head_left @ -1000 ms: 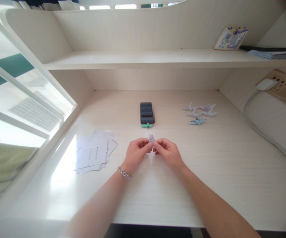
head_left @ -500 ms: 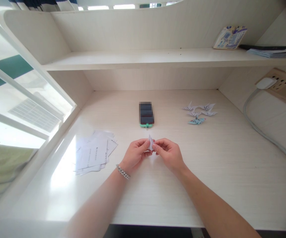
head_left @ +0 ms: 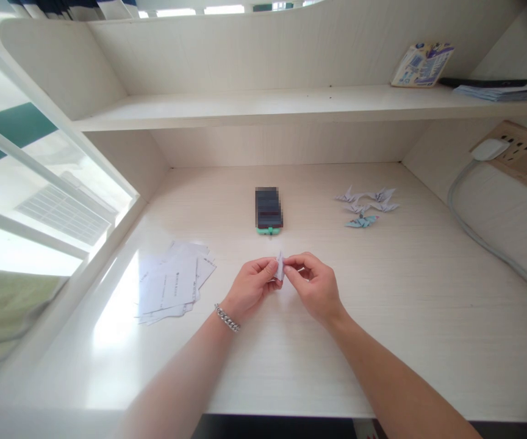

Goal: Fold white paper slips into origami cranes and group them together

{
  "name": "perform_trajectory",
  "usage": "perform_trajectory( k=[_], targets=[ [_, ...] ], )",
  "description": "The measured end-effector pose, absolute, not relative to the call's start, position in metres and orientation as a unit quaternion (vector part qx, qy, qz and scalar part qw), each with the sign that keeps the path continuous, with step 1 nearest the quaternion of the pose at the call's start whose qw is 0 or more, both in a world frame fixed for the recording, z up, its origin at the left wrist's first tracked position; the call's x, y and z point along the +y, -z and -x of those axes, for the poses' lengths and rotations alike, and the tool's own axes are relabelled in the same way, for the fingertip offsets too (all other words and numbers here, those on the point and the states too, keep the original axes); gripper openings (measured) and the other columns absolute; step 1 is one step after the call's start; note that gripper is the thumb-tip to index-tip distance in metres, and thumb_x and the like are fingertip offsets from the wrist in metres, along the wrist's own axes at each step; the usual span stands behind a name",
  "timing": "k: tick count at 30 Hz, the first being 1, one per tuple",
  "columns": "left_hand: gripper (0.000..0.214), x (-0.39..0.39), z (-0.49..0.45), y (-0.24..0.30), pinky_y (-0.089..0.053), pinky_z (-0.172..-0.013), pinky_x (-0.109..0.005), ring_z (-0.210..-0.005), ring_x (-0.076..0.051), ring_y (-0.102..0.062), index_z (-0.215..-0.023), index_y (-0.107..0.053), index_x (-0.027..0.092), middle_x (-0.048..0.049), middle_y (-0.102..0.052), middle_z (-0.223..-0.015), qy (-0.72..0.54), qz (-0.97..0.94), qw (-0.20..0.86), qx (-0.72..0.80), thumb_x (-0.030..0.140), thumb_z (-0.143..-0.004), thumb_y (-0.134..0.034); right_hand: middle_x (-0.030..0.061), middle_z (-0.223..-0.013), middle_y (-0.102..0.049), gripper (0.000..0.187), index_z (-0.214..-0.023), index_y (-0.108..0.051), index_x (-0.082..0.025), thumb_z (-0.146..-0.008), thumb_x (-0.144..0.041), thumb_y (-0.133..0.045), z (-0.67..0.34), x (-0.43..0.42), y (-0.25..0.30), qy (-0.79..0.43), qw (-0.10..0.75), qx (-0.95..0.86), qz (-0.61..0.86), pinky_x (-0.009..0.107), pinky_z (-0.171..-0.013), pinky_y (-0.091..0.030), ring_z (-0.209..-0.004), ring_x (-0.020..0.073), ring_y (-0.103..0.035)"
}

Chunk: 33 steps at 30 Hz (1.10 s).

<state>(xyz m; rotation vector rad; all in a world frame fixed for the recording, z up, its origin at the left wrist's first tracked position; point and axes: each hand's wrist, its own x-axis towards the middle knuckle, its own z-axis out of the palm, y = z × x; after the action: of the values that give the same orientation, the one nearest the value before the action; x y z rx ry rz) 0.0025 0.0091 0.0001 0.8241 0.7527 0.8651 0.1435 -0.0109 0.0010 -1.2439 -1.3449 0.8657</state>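
Between my two hands, above the middle of the desk, is a small folded piece of white paper (head_left: pixel 280 267), narrow and pointed at the top. My left hand (head_left: pixel 255 281) pinches it from the left between thumb and fingers; a chain bracelet (head_left: pixel 227 317) circles that wrist. From the right, my right hand (head_left: pixel 313 283) has thumb and forefinger closed on the paper's edge. Beyond the hands and to the right lie several folded paper cranes (head_left: pixel 380 195), mostly white, with a light blue one (head_left: pixel 362 222) nearest me.
Left of my hands is a loose stack of printed paper sheets (head_left: pixel 168 286). A dark, blurred-out phone-like device (head_left: pixel 269 208) with a green end lies straight ahead. A shelf (head_left: pixel 245 110) spans the back. On the right wall, a cable (head_left: pixel 474 235) hangs from a socket (head_left: pixel 519 152).
My right hand's fingertips have shifted slightly up and right along the paper, showing more of its face. The left hand keeps its pinch. The view has tilted a little.
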Motion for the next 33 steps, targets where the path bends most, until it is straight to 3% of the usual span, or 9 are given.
perform_trajectory(
  k=[10, 17, 21, 33],
  targets=[
    [0.028, 0.0101, -0.0019, 0.0013, -0.039, -0.062, -0.023, -0.063, -0.009, -0.047, -0.081, -0.066, 0.012, -0.0026, -0.053, -0.072, -0.406, -0.383, 0.753, 0.347, 0.040, -0.078, -0.060, 0.0052, -0.084, -0.066, 0.011, -0.084, -0.068, -0.020, -0.075, -0.024, -0.061, -0.1453, -0.0072, 0.0034, -0.412, 0.523, -0.551, 0.504, 0.030, -0.064, -0.051, -0.074, 0.0184, -0.062],
    [0.032, 0.0111, -0.0019, 0.0032, -0.039, -0.060, -0.024, -0.062, -0.013, -0.047, -0.074, -0.067, 0.015, -0.0011, -0.054, -0.063, -0.379, -0.531, 0.622, 0.433, 0.046, -0.078, -0.056, 0.0053, -0.080, -0.066, 0.013, -0.084, -0.064, -0.019, -0.072, -0.022, -0.061, -0.1467, -0.0057, 0.0037, -0.407, 0.497, -0.538, 0.546, 0.029, -0.061, -0.050, -0.070, 0.0182, -0.061],
    [0.033, 0.0113, -0.0026, 0.0024, -0.040, -0.060, -0.024, -0.063, -0.014, -0.049, -0.079, -0.069, 0.016, -0.0017, -0.056, -0.065, -0.365, -0.577, 0.581, 0.443, 0.045, -0.080, -0.053, 0.0048, -0.077, -0.066, 0.012, -0.082, -0.064, -0.018, -0.071, -0.022, -0.059, -0.1484, -0.0049, 0.0040, -0.390, 0.471, -0.544, 0.574, 0.029, -0.060, -0.049, -0.067, 0.0175, -0.060],
    [0.035, 0.0111, -0.0008, 0.0036, -0.039, -0.061, -0.022, -0.063, -0.012, -0.046, -0.073, -0.061, 0.014, -0.0003, -0.051, -0.065, -0.343, -0.607, 0.568, 0.437, 0.044, -0.084, -0.047, 0.0051, -0.077, -0.067, 0.015, -0.084, -0.066, -0.016, -0.072, -0.024, -0.061, -0.1493, -0.0044, 0.0056, -0.393, 0.469, -0.551, 0.568, 0.028, -0.062, -0.050, -0.068, 0.0167, -0.061]
  ],
)
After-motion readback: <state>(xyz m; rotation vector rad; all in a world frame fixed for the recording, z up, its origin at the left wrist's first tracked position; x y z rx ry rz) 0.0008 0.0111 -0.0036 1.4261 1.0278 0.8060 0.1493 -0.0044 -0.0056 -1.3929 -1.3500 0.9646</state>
